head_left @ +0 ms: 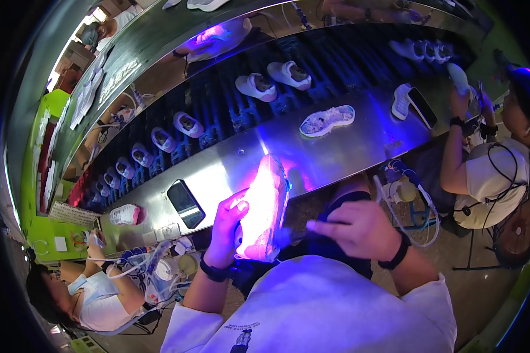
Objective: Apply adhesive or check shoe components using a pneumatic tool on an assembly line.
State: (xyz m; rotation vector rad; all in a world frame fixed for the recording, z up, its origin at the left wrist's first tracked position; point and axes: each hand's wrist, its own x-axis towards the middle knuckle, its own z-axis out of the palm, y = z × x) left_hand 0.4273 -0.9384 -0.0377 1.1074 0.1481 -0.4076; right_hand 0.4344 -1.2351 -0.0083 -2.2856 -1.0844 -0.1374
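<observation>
My left hand [229,226] grips a shoe [260,206] by its side, thumb on top. The shoe is tilted with its toe toward the bench, and a strong violet-white light washes out its surface. My right hand [359,230] is just to the right of the shoe, apart from it, with the fingers curled together. A blurred bluish shape between that hand and the shoe may be a tool's tip, but it is too smeared to name. On the metal bench [229,167] beyond lies a pale shoe sole [328,120] with a rough, whitish inner face.
A conveyor [218,112] with dark slats carries several pale shoes [257,86] behind the bench. A black phone [186,203] lies on the left, a second phone [423,107] on the right beside a sole [401,101]. Co-workers sit at both sides, near hoses and pots [166,269].
</observation>
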